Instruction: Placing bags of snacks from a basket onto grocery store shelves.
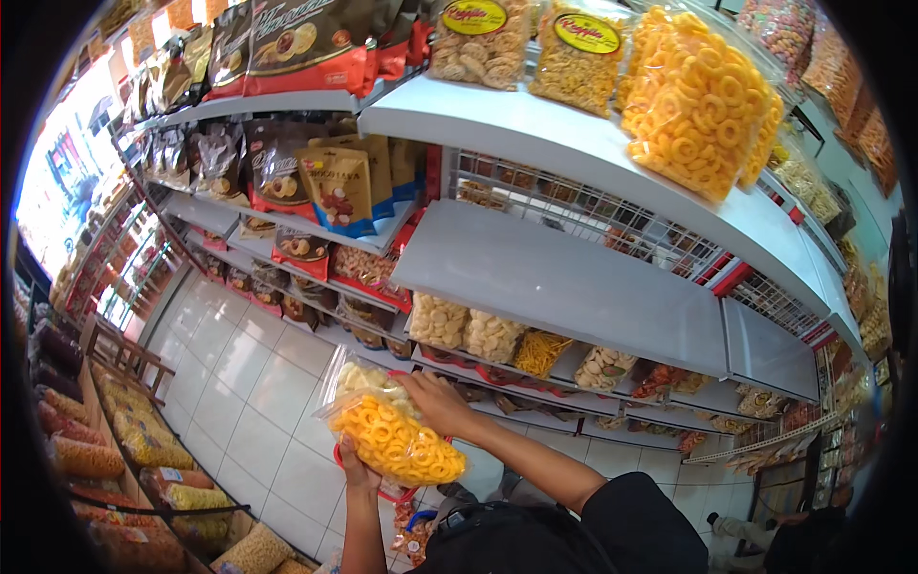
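Low in front of my body, my left hand (358, 468) grips the lower left side of a clear plastic bag of yellow ring snacks (394, 438), its thumb on the front. Close behind that bag is a clear bag of pale snacks (362, 377). My right hand (434, 403) reaches across from the right, with its fingers over the pale bag's right side; its fingertips are partly hidden. Below the bags, a red-rimmed container (407, 495) shows in part. Large bags of similar yellow rings (696, 107) stand on the top shelf at the upper right.
A grey shelf (566, 273) runs ahead, with packed snack bags (495, 336) on the shelf under it. Brown and red packets (301, 50) fill the upper left shelf. A wooden stool (125, 355) and bulk snack bags (143, 430) are at left. Another person (803, 538) is at lower right.
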`<state>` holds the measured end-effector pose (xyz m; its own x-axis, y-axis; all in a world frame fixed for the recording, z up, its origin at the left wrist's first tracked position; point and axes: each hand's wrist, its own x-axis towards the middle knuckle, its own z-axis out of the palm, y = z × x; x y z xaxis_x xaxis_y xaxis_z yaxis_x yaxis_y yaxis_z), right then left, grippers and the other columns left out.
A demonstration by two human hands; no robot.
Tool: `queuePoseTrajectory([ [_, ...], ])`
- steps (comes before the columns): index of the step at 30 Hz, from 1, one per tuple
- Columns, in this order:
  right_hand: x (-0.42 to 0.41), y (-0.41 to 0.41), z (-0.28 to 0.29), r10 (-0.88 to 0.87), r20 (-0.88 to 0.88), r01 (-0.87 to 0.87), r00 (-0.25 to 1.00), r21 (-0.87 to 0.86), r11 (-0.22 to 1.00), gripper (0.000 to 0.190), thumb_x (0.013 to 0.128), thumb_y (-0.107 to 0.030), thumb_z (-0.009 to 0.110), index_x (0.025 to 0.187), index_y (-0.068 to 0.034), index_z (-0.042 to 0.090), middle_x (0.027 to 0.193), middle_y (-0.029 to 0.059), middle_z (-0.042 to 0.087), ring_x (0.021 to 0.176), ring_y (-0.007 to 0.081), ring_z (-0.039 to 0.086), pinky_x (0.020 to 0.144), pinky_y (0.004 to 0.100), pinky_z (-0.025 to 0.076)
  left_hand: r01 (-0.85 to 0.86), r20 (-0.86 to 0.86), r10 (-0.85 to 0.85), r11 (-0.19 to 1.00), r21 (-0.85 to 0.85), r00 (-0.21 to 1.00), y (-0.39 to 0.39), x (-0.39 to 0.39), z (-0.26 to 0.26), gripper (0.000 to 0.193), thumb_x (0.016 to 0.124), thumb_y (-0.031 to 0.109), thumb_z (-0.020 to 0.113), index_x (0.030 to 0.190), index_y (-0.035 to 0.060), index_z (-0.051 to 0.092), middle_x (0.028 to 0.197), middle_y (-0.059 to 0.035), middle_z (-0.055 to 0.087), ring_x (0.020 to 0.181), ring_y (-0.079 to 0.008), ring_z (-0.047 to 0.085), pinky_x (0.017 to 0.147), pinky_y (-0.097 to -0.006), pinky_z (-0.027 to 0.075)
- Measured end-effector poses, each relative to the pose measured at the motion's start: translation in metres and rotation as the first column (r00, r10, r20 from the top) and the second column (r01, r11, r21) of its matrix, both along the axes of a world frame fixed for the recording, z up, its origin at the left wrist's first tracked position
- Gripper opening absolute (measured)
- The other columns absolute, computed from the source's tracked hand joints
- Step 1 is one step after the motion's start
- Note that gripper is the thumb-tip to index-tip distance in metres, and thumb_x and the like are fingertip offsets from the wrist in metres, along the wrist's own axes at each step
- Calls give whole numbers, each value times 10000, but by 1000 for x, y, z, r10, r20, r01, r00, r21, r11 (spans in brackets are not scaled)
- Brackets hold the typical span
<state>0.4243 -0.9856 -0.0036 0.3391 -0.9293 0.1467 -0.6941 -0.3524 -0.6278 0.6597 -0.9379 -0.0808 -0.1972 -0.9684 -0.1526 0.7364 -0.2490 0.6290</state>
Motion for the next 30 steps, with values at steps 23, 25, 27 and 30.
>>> queuePoseTrajectory([
  [23,-73,37,-3,-130,95,131,987,-5,991,963,823,-233,825,1620,-60,313,1411,192,489,1351,387,497,1084,507,420,224,8,-224,973,-48,975,-28,-61,38,869,998,656,565,1592,59,352,1543,-194,505,1356,-363,578,1099,-510,537],
  [25,-74,38,-3,-143,88,143,986,11,990,963,825,-235,824,1620,-60,312,1404,193,491,1342,388,499,1081,503,421,231,-3,-232,972,-31,973,-27,-65,41,901,977,659,601,1587,45,350,1536,-199,505,1354,-360,581,1088,-503,547],
  [27,-76,40,-1,-152,79,150,985,27,988,962,827,-238,823,1621,-59,311,1398,194,492,1334,388,501,1078,500,422,235,-16,-235,972,-14,972,-27,-68,44,935,956,662,637,1582,31,349,1530,-204,505,1351,-357,584,1077,-496,557],
  [30,-79,41,6,-138,96,137,986,12,990,976,830,-248,822,1632,-67,296,1382,201,496,1306,399,507,1079,502,422,251,-6,-251,967,-42,968,-27,-68,48,943,953,663,642,1585,31,341,1534,-210,500,1357,-364,577,1078,-501,557],
])
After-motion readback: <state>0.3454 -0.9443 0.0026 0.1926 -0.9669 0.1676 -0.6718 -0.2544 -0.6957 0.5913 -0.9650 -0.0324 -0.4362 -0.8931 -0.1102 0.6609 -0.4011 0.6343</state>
